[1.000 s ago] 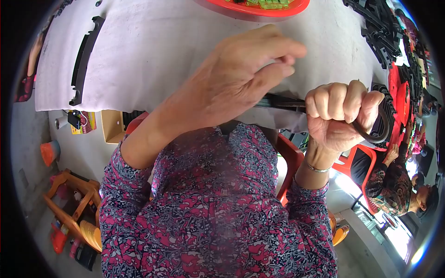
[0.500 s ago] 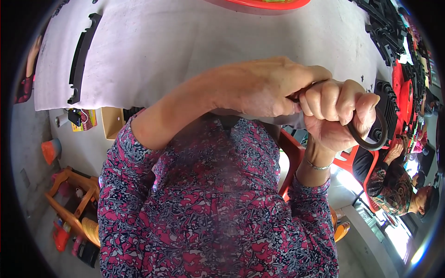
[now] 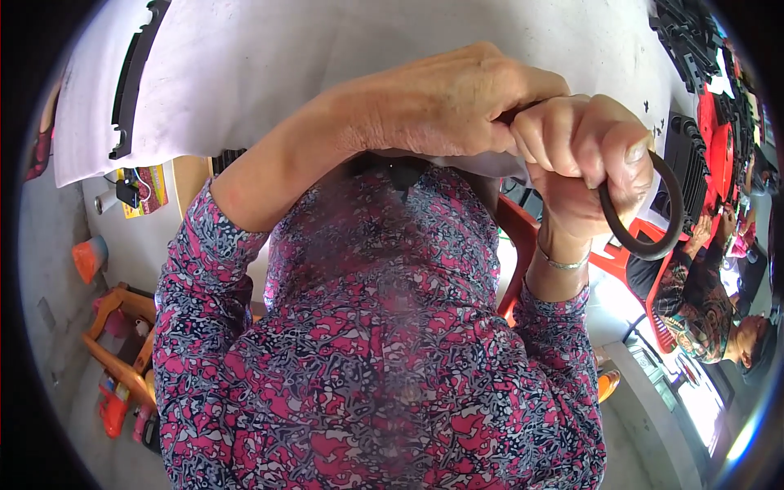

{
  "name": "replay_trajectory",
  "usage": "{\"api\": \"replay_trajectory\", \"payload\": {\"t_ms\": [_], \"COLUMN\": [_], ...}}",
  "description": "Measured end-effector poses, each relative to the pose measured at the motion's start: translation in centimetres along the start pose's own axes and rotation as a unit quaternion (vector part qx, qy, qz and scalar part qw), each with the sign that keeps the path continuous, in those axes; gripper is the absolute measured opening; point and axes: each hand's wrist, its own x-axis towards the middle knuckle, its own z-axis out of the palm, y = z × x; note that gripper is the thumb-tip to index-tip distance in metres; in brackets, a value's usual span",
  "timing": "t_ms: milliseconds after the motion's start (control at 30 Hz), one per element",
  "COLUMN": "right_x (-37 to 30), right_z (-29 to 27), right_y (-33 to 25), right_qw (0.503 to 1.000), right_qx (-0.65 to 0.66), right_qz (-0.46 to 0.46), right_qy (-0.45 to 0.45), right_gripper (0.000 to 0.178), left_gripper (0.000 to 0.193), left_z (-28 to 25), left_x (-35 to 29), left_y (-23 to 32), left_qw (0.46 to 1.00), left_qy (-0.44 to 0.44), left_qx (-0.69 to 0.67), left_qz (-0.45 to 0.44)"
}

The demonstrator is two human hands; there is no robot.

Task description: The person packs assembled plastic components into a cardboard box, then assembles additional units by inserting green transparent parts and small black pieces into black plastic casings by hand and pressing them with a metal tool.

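My right hand is a closed fist around a black rubber ring, whose loop curves out below my thumb. My left hand reaches across my chest and closes on the same ring right beside the right fist, knuckles touching. Both hands hang just over the near edge of a white table. The part of the ring inside my fingers is hidden.
A long black plastic strip lies at the table's left. Black parts are piled at the right, with red trays. Another person sits at the lower right. A wooden stool stands on the floor, left.
My left hand came down from open above the table and closed on the ring next to my right fist. Both hands have drawn nearer to my chest.
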Motion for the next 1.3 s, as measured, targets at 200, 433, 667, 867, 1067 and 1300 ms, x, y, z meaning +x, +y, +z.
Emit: {"api": "replay_trajectory", "payload": {"t_ms": [200,433,667,867,1067,1300], "right_x": [0.8,1.3,0.5,0.5,0.5,0.3], "right_z": [-0.7,-3.4,-4.1,-4.2,-4.2,-4.1], "right_y": [0.9,1.2,2.0,2.2,2.3,2.4], "right_qw": [0.973,0.920,0.922,0.925,0.917,0.921], "right_qx": [0.220,0.385,0.385,0.378,0.397,0.387], "right_qz": [-0.024,-0.029,-0.009,-0.014,-0.018,-0.015], "right_qy": [-0.059,-0.068,-0.044,-0.040,-0.028,-0.036], "right_gripper": [0.048,0.051,0.055,0.055,0.055,0.053], "left_gripper": [0.030,0.036,0.027,0.026,0.025,0.030], "left_z": [-0.7,-1.4,1.3,2.6,2.3,2.2], "left_x": [-0.7,-3.5,-4.9,-5.1,-4.9,-4.8], "left_y": [-0.2,0.4,1.1,0.2,0.1,0.3], "left_qw": [0.999,0.992,0.957,0.942,0.939,0.938], "left_qy": [-0.007,0.095,0.124,0.128,0.125,0.094], "left_qx": [-0.049,0.067,0.260,0.307,0.321,0.334], "left_qz": [-0.011,-0.037,-0.035,-0.037,-0.018,-0.021]}}
